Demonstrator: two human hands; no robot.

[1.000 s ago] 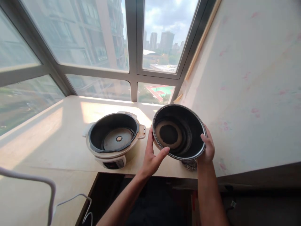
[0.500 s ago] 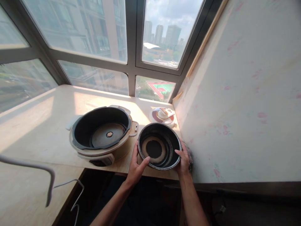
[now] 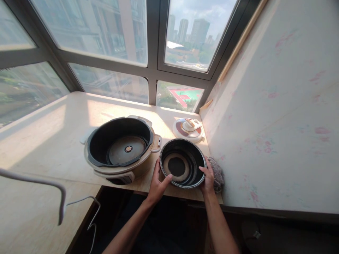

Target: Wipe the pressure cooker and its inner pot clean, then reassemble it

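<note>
Between my two hands is a round black inner pot (image 3: 193,155), tilted toward me so its worn inside shows. My left hand (image 3: 158,185) grips its left side, thumb on the rim. On the right side my right hand (image 3: 208,177) holds it the same way, thumb over the edge. The fingers under the pot are hidden. To the left stands the pressure cooker body (image 3: 116,143), lidless, with a dark heating plate (image 3: 119,153) at its bottom. Behind the pot lies the cooker lid (image 3: 185,133), white and maroon with a knob. A grey cloth (image 3: 218,174) is beside my right hand.
Windows (image 3: 106,31) line the back of the pale countertop (image 3: 60,141). A wall (image 3: 278,106) with a faint floral pattern closes the right side. A bent grey metal bar (image 3: 63,197) juts in at the lower left.
The view has shifted a little, so most things appear farther right. The pot looks slightly lower against the lid, and more of the grey cloth shows. Both hands keep their grip.
</note>
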